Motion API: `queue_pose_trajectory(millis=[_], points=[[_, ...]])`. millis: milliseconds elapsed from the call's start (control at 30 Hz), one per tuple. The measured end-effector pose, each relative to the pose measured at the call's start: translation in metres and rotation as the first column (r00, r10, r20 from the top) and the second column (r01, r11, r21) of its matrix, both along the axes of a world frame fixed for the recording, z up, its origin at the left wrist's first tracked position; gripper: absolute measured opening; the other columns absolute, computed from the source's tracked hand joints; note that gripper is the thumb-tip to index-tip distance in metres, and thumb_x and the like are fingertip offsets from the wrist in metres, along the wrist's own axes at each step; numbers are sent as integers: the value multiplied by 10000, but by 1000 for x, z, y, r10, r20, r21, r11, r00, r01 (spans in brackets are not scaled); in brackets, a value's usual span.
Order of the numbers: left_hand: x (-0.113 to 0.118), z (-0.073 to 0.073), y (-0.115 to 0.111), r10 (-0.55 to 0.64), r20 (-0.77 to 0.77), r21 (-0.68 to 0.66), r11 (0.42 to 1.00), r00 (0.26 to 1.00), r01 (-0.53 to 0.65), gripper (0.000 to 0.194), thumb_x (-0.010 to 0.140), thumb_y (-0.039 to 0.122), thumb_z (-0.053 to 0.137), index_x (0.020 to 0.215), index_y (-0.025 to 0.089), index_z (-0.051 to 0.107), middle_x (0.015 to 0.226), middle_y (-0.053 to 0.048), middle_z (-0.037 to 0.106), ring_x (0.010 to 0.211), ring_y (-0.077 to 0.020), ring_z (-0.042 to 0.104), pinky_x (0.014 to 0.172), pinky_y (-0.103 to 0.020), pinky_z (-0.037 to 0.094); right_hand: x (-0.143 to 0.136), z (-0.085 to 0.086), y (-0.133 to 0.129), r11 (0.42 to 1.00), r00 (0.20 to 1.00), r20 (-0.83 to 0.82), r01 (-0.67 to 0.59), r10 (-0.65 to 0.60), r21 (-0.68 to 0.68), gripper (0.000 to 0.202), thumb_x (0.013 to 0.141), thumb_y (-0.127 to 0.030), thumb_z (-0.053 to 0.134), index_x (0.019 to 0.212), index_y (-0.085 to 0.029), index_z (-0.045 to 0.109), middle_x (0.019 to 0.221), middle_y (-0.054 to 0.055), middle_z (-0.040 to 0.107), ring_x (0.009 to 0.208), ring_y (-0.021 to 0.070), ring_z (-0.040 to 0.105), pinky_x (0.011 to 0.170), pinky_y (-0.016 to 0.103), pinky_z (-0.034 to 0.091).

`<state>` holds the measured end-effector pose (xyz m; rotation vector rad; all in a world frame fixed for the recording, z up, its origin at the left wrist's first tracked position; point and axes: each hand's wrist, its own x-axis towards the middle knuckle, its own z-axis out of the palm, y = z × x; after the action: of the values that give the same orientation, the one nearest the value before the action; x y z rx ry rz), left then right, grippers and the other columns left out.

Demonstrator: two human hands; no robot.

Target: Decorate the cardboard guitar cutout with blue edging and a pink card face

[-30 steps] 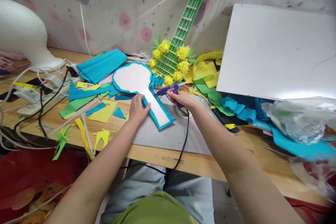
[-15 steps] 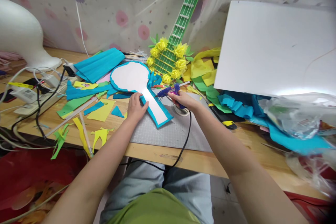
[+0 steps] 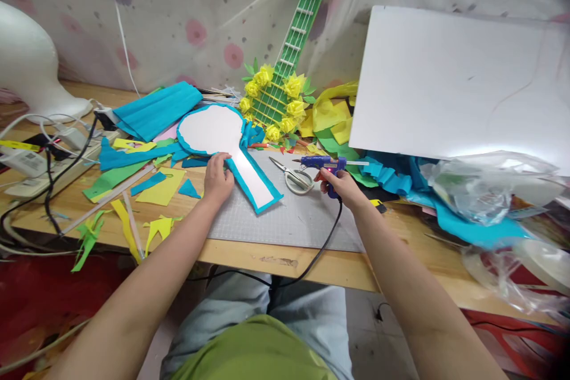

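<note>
My right hand is wrapped around the handle of a blue glue gun, whose nozzle points left and whose glue stick juts out behind. Just under the nozzle lie scissors with pale handles. A white cutout with a round body and a straight neck, edged in blue paper, lies flat. At the left edge of its neck rests my left hand, fingers loosely bent and thumb apart, fingertips touching the blue edging. A grey cutting mat is beneath the neck and scissors.
A green toy guitar with yellow paper flowers leans at the back. A white board stands right, beside plastic bags. Paper scraps, folded blue paper and a power strip are left. The gun's cord hangs over the table edge.
My right hand has moved the glue gun right, away from the cutout's neck, uncovering the scissors. My left thumb has drawn back from the neck. The camera view has shifted slightly.
</note>
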<state>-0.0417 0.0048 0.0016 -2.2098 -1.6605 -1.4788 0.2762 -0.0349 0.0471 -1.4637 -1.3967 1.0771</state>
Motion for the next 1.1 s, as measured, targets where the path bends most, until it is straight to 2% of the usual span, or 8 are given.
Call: queue_pose_trajectory(millis=[167, 300, 467, 667, 800, 900, 1000, 1100], points=[[-9, 14, 6, -122, -183, -44, 992, 976, 116, 584, 565, 35, 438, 1128, 191, 451, 1223, -121, 468, 1200, -249, 405, 1043, -420, 311, 16, -15, 5, 955, 959, 29, 277, -281, 107, 458, 658, -609, 575, 748, -160, 553, 725, 59, 632, 500, 105, 540, 478, 234, 438], [-17, 26, 11, -249, -335, -165, 965, 909, 203, 653, 553, 69, 480, 1194, 186, 441, 1294, -129, 410, 1240, -286, 360, 1040, -451, 295, 22, -29, 20, 877, 808, 343, 454, -480, 157, 440, 714, -576, 531, 831, -153, 564, 789, 110, 657, 660, 197, 626, 584, 287, 470], [-22, 46, 20, -463, -491, -316, 884, 738, 345, 744, 514, 101, 577, 1239, 199, 441, 1345, -133, 376, 1278, -314, 311, 1061, -470, 227, 12, -37, 24, 883, 604, 667, 431, -437, 188, 401, 792, -466, 478, 992, -127, 551, 1007, 172, 625, 979, 278, 581, 789, 347, 427], [-2, 71, 29, -608, -491, -437, 792, 624, 427, 695, 513, 330, 727, 1165, 234, 506, 1326, -114, 433, 1271, -291, 346, 1057, -460, 198, 15, -21, -10, 882, 408, 806, 379, -429, 278, 517, 675, -504, 620, 981, -104, 503, 1045, 209, 573, 1032, 325, 515, 825, 381, 391], [18, 75, 31, -685, -453, -535, 721, 570, 441, 639, 521, 337, 713, 1123, 220, 533, 1305, -117, 474, 1272, -268, 352, 1058, -425, 183, -4, -8, -33, 981, 623, 780, 181, -56, -74, 317, 698, -504, 599, 728, -201, 510, 719, 72, 614, 713, 229, 591, 620, 317, 416], [28, 71, 33, -715, -450, -543, 695, 535, 472, 614, 464, 289, 730, 1052, 232, 561, 1208, -94, 560, 1207, -262, 437, 1055, -411, 197, -39, -9, -34, 987, 860, 496, -57, 124, -148, 245, 694, -416, 647, 750, -212, 523, 686, 16, 611, 599, 150, 579, 542, 259, 422], [32, 70, 35, -729, -491, -562, 683, 477, 466, 603, 403, 245, 751, 979, 237, 571, 1088, -75, 624, 1095, -266, 528, 1040, -414, 232, -73, -14, -24, 971, 974, 146, -142, 171, -195, 242, 710, -287, 653, 880, -203, 502, 648, -25, 583, 522, 108, 564, 473, 222, 439], [31, 74, 34, -709, -583, -563, 705, 397, 432, 523, 429, 249, 746, 918, 232, 561, 1040, -74, 632, 1048, -265, 549, 1024, -407, 260, -91, -17, -14, 971, 993, 15, -110, 115, -211, 268, 689, -146, 649, 892, -190, 479, 573, -63, 532, 481, 87, 544, 468, 204, 457]])
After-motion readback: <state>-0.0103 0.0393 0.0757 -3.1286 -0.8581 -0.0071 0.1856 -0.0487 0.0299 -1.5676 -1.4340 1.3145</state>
